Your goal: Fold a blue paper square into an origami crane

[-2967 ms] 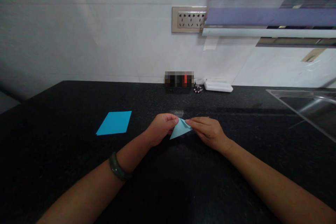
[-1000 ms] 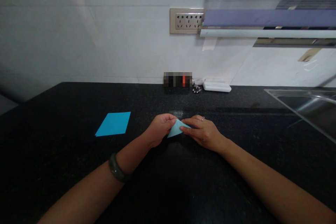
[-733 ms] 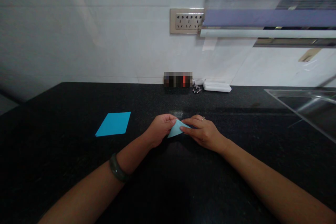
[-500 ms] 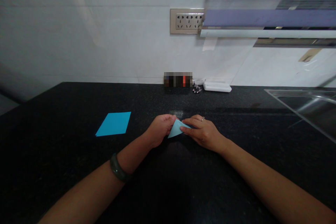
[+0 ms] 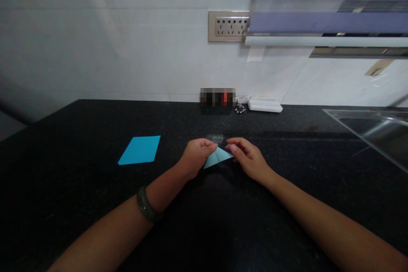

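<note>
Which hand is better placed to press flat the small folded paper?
Probably the right hand: its fingertips sit at the right tip of the folded paper and could slide along it, while the left hand pinches the left corner, steadying it.

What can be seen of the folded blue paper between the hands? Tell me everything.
The folded paper is pale blue, thin, a small triangle with a crease down its middle, low on the black countertop. The left hand pinches its top corner; the right hand sits at its right tip, contact unclear.
</note>
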{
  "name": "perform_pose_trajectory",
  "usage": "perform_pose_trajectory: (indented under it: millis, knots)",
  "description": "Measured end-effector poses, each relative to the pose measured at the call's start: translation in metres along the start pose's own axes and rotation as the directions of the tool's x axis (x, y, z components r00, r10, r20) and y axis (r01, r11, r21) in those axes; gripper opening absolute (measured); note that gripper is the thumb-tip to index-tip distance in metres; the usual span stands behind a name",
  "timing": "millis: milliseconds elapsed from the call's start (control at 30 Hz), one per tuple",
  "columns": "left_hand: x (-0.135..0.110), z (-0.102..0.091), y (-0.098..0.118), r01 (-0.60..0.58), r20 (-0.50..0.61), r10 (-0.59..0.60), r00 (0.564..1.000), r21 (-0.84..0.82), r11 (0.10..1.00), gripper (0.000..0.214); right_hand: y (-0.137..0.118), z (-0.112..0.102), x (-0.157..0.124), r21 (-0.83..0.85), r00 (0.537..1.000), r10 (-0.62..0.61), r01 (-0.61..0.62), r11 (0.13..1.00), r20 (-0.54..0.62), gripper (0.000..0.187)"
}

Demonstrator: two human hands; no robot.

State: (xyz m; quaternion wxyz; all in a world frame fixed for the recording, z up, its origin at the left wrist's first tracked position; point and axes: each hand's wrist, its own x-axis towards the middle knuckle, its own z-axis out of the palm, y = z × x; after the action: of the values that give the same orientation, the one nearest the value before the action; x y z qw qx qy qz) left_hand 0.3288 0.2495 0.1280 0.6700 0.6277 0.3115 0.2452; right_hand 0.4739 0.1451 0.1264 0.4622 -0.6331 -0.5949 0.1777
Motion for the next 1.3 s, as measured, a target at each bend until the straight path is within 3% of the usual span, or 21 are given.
perform_pose_trajectory:
  millis: [100, 267, 800, 1067, 1300]
  knots:
    - [0.0004, 0.0007, -0.001, -0.006, -0.001, 0.006, 1.0, 0.003, 1.0, 0.024, -0.0027, 0.0034, 0.0016, 0.145, 0.961, 0.226, -0.249, 0.958, 0.159, 0.034]
    - [-0.0005, 0.0019, -0.0007, 0.014, 0.019, -0.014, 1.0, 0.0, 1.0, 0.023, -0.0039, 0.0049, 0.0021, 0.243, 0.921, 0.306, -0.362, 0.9, 0.241, 0.03]
    - [-0.0023, 0.0028, -0.0001, 0.041, 0.038, -0.042, 0.998, 0.034, 0.999, 0.023, 0.0021, 0.0037, 0.0022, 0.351, 0.897, 0.305, -0.412, 0.841, 0.321, 0.023]
    - [-0.0039, 0.005, -0.0007, 0.02, 0.055, -0.024, 0.998, 0.078, 0.997, 0.022, -0.0002, 0.0025, 0.0017, 0.291, 0.856, 0.296, -0.439, 0.85, 0.424, 0.028]
    - [-0.0048, 0.0065, 0.0023, 0.032, 0.062, -0.037, 0.997, 0.083, 0.996, 0.019, 0.0008, 0.0018, 0.0022, 0.274, 0.851, 0.307, -0.444, 0.853, 0.426, 0.028]
